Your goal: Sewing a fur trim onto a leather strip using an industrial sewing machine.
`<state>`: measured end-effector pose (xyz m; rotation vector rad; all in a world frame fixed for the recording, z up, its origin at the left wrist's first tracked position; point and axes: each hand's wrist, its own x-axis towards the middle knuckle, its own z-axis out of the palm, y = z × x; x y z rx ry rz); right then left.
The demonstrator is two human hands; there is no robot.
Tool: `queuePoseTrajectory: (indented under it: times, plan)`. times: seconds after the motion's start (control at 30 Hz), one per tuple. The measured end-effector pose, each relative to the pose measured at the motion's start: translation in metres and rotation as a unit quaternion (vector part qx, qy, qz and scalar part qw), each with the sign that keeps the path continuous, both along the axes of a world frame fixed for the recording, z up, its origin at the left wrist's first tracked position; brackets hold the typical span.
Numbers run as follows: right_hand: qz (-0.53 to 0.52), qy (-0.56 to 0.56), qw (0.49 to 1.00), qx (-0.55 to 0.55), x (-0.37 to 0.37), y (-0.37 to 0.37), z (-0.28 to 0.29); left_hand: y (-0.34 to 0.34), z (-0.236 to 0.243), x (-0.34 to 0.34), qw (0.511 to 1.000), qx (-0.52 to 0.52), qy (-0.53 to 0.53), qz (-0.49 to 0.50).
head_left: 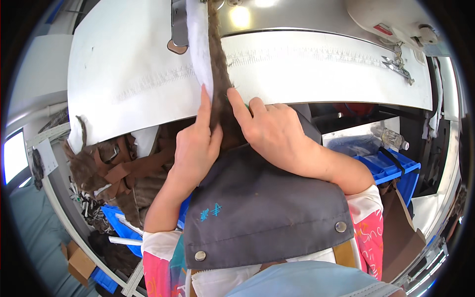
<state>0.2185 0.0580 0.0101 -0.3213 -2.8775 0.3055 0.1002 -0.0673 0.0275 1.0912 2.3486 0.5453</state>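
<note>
A long strip of brown plush fabric (216,59) runs up to the sewing machine's metal plate, with a white strip (198,47) along its left side. My left hand (194,148) lies against it, its index finger stretched onto the white strip and its thumb apart, beside the brown pile. On the other side, my right hand (274,129) touches the brown edge with a straight index finger. Its other fingers are curled, and a small green bit shows between them; what it belongs to is hidden. The strip's near end drops over the table edge toward my lap.
The white sewing table (321,67) has worn ruler marks. Thread snips (397,69) hang at the right near the machine head (396,20). Brown fabric pieces (131,173) pile at lower left. A blue crate (391,166) with a plastic bottle (393,137) stands at right.
</note>
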Motion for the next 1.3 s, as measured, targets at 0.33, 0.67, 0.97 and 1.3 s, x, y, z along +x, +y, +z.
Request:
queuePoseTrajectory:
  times: [0.33,0.67,0.97,1.3]
  plan:
    - [0.007,-0.013,0.999,-0.041,0.001,0.003,-0.005,0.056,-0.036,-0.087,0.932,0.198,0.298,-0.064]
    - [0.014,-0.023,0.978,-0.208,0.009,0.012,0.002,0.068,-0.044,-0.064,0.920,0.161,0.336,-0.126]
    - [-0.090,0.089,0.979,-0.160,-0.049,0.060,0.003,0.068,-0.043,-0.063,0.923,0.137,0.339,-0.117]
    - [0.018,0.018,0.997,-0.073,-0.072,0.072,-0.004,0.068,-0.042,-0.064,0.932,0.148,0.312,-0.113]
